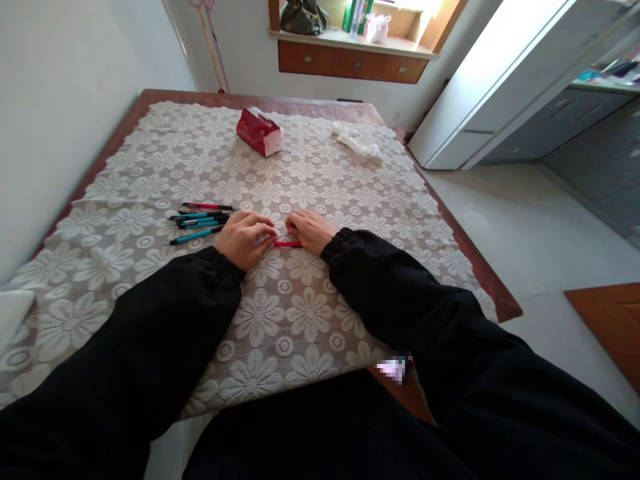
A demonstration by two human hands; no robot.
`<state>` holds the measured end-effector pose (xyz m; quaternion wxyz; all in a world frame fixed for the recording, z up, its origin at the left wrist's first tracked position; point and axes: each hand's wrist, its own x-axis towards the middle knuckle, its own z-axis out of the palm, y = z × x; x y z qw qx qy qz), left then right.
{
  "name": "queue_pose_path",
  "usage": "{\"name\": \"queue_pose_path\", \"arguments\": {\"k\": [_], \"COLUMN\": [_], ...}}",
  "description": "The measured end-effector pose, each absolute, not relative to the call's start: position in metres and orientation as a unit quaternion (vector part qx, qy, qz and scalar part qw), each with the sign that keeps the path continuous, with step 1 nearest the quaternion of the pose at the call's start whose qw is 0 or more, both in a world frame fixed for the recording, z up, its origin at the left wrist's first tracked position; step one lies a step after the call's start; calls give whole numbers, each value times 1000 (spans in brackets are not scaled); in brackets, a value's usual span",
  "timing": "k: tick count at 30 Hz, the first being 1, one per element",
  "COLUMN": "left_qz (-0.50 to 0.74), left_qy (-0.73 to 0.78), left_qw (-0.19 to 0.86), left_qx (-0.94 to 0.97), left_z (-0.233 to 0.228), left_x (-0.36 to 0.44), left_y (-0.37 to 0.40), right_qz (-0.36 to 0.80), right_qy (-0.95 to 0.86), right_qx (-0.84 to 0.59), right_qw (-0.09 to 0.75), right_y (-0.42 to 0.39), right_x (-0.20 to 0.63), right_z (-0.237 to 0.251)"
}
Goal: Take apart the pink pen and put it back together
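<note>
Between the two hands, on a wooden surface (pixel 475 267) covered by a white lace cloth with a flower pattern (pixel 280 313), lies a slim red pen (pixel 289 244), its visible stretch showing in the small gap where the hands meet. From the head camera, the left hand (pixel 245 238) is curled with its fingers closed over one end of the red pen, and the right hand (pixel 310 231) is curled over the other end, fingertips nearly touching those of the left; both look closed on the pen, though how firmly each pinches it is hidden by the knuckles. Just beyond the left hand, on its outer side, sits a loose cluster of slim blue, black and red pens (pixel 200 220), lying roughly parallel and untouched. Well beyond both hands, toward the far edge of the surface, rest a red and white tissue pack (pixel 259 131) and, further to the right-hand side, a crumpled white cloth or tissue (pixel 359 143). Judging by how things lie, one pen is being worked on with both hands while the cluster waits beside; whether the pens in that cluster are finished or yet to be handled cannot be told, so most of the work may remain.
</note>
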<state>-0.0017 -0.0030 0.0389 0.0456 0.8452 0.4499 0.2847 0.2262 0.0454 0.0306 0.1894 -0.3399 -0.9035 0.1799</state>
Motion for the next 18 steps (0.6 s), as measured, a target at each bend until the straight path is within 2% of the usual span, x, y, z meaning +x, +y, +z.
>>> {"name": "queue_pose_path", "arguments": {"k": [9,13,18], "left_qz": [339,360,375], "left_qy": [485,521,533], "left_qw": [22,44,82], "left_qx": [806,773,755], "left_z": [45,44,40], "left_x": [3,1,-2], "left_y": [-9,-7,-5], "right_qz": [247,293,273], "right_qy": [-866,-839,-838], "right_qx": [-351,-365,-375], "right_qw": [257,278,289], "right_y": [43,46,54], "right_x": [226,230,238], "right_z": [26,29,27]}}
